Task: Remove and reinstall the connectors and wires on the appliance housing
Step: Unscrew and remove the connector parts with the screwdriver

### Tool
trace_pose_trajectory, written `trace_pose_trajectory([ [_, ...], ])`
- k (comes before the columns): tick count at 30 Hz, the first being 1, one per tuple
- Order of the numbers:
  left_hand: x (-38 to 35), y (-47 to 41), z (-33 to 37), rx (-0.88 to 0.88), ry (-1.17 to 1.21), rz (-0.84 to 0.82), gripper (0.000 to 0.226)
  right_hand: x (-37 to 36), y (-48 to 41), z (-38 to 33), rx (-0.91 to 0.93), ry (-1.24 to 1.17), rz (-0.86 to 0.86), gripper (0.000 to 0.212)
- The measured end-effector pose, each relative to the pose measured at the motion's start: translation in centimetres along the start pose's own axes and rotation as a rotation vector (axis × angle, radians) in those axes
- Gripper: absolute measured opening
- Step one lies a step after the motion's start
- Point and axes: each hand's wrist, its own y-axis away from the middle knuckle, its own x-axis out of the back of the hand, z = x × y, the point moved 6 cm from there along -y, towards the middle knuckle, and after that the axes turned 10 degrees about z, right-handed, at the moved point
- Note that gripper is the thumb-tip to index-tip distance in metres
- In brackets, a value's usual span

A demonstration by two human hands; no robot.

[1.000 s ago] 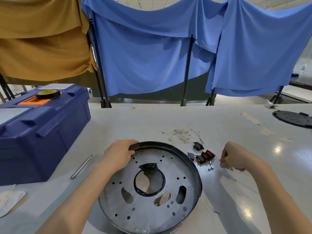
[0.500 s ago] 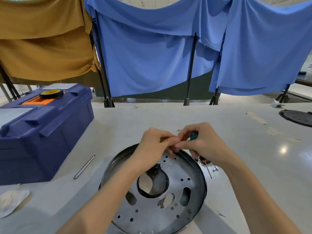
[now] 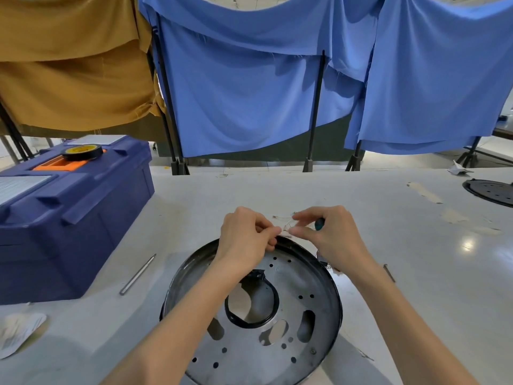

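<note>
Left hand and right hand both pinch a short pale wire lying crosswise at frame centre, just above the housing far rim. The right hand also palms a screwdriver.

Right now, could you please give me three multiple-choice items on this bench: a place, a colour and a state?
1. Where is the tape roll? A on the toolbox; B on a chair; C on the floor.
2. The toolbox is: A red; B dark blue; C white.
3. The left hand and right hand are: A lying open and apart; B pinching a small pale wire together; C gripping a hammer.
A, it lies on the lid; B, its walls show it; B, fingertips meet on it above the housing.
</note>
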Motion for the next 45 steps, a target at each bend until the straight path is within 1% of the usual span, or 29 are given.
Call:
trace_pose_trajectory([
  [2, -0.5, 0.0, -0.4, -0.019, -0.085, -0.049, 0.004, -0.3, 0.0, 1.0, -0.018, 0.152, -0.027, 0.008],
  [5, -1.6, 0.3, -1.0, -0.036, -0.154, -0.13, 0.007, -1.4, 0.7, 2.2, -0.035, 0.248, -0.133, 0.014],
  [9, -2.6, 0.3, -1.1, -0.114, -0.275, -0.176, 0.012, -1.6, 0.7, 2.9, -0.06, 0.201, -0.124, 0.022],
  [14, -3.4, 0.6, -0.7, -0.194, -0.389, -0.225, 0.018, -1.6, 1.0, 3.3, -0.054, 0.188, -0.099, 0.025],
  [25, -3.6, 1.3, 0.2, -0.365, -0.626, -0.251, 0.026, -1.9, 1.1, 3.3, -0.018, 0.181, -0.105, 0.033],
  [31, -4.9, 1.7, 1.1, -0.49, -0.76, -0.282, 0.026, -1.9, 1.2, 2.9, -0.002, 0.18, -0.107, 0.03],
  [33, -5.1, 1.6, 1.3, -0.506, -0.802, -0.288, 0.024, -1.9, 1.2, 2.8, 0.006, 0.176, -0.108, 0.03],
  [37, -5.3, 0.9, 1.8, -0.481, -0.807, -0.318, 0.02, -2.0, 1.2, 2.8, -0.001, 0.156, -0.125, 0.028],
  [41, -6.0, 0.8, 1.9, -0.519, -0.807, -0.32, 0.017, -1.9, 1.3, 2.8, 0.006, 0.136, -0.14, 0.026],
  [45, -5.6, 0.5, 1.2, -0.487, -0.684, -0.321, 0.013, -1.8, 1.4, 2.9, 0.006, 0.13, -0.135, 0.032],
])
